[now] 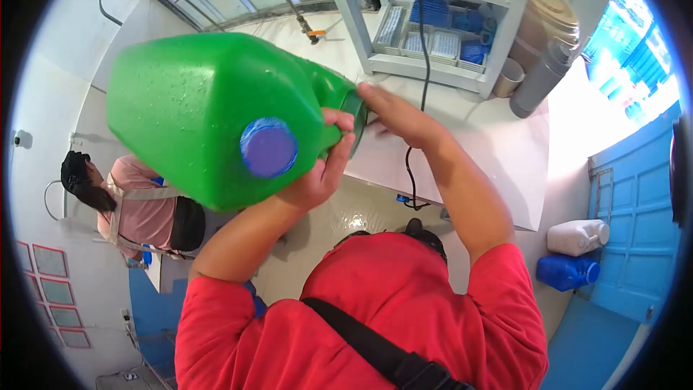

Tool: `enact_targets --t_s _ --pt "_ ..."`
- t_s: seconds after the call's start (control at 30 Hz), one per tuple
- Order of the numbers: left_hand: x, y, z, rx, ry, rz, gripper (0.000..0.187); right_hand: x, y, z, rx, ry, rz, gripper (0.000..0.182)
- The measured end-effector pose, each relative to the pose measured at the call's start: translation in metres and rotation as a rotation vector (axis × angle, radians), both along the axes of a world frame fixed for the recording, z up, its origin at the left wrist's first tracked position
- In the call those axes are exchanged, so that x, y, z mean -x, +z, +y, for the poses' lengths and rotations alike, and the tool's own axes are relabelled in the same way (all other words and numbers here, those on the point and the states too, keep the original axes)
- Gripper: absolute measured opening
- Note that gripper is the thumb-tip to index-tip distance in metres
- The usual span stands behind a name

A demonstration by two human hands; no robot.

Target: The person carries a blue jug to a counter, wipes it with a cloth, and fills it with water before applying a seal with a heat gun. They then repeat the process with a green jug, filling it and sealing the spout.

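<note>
A large green plastic jug [188, 101] is held up tilted on its side in front of me, with droplets on its surface. Its blue-purple cap [268, 146] faces me and sits closed on the jug. My left hand [325, 162] wraps its fingers around the jug's handle. At the jug's right end is a darker green round part [355, 119], and my right hand [395, 117] lies against it with fingers stretched out. Some of the right hand's fingers are hidden from view.
On the white counter [476, 152] stand a white shelf [498, 29] with bins, a grey cylinder bottle [541, 79] and a cup [509, 78]. A black cord [426, 50] hangs down. White [577, 237] and blue [567, 272] jugs stand by the door. Another person [137, 202] works at left.
</note>
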State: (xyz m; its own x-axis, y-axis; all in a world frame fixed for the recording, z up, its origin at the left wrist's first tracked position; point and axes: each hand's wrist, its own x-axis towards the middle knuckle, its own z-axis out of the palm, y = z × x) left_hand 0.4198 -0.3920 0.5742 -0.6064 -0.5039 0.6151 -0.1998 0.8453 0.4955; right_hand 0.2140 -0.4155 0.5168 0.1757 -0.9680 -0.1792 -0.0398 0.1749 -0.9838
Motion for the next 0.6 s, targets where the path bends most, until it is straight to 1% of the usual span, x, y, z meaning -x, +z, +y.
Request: enact_targets --t_s 0.03,0.07,0.1,0.13,0.17,0.23,0.27,0.33,0.37,0.43,0.47,0.5,0.57,0.6 --pt "0.000 -0.002 -0.011 -0.010 0.015 -0.010 0.022 -0.005 -0.001 -0.001 -0.010 0.015 -0.010 0.078" --pt "0.001 -0.002 -0.023 0.036 0.048 -0.045 0.020 -0.009 0.000 -0.004 0.369 -0.031 -0.096 0.072" --pt "0.001 -0.002 -0.034 0.085 0.079 -0.075 0.018 -0.008 0.001 -0.008 0.498 -0.063 -0.182 0.067" --pt "0.000 0.002 -0.039 0.095 0.107 -0.136 0.018 -0.007 0.002 -0.013 0.629 -0.087 -0.265 0.066" --pt "-0.002 -0.001 -0.046 0.089 0.111 -0.140 0.018 -0.013 -0.006 -0.020 0.623 -0.085 -0.269 0.066" --pt "-0.003 -0.013 -0.058 0.090 0.031 -0.055 0.014 -0.031 -0.030 -0.035 0.041 -0.358 -0.211 0.085" --pt "-0.002 -0.016 -0.060 0.083 0.018 -0.057 0.014 -0.037 -0.038 -0.037 0.034 -0.371 -0.212 0.085" --pt "0.000 -0.021 -0.066 0.067 -0.002 0.011 0.012 -0.046 -0.050 -0.041 -0.141 -0.194 -0.406 0.108" --pt "-0.003 -0.023 -0.075 0.058 -0.008 0.014 0.012 -0.050 -0.060 -0.049 -0.147 -0.202 -0.403 0.108" --pt "-0.012 -0.030 -0.106 0.151 0.015 -0.087 0.014 -0.059 -0.077 -0.066 0.182 -0.390 -0.247 0.119" --pt "-0.021 -0.042 -0.133 0.162 -0.001 -0.054 0.016 -0.054 -0.075 -0.067 0.193 -0.466 0.075 0.122" --pt "-0.030 -0.042 -0.154 0.161 -0.006 -0.048 0.016 -0.051 -0.074 -0.067 0.193 -0.470 0.081 0.122" --pt "-0.047 -0.042 -0.190 0.379 0.089 -0.233 0.016 -0.050 -0.065 -0.063 0.169 -0.528 0.611 0.123" --pt "-0.056 -0.045 -0.210 0.374 0.084 -0.227 0.016 -0.048 -0.053 -0.056 0.123 -0.503 0.689 0.124"
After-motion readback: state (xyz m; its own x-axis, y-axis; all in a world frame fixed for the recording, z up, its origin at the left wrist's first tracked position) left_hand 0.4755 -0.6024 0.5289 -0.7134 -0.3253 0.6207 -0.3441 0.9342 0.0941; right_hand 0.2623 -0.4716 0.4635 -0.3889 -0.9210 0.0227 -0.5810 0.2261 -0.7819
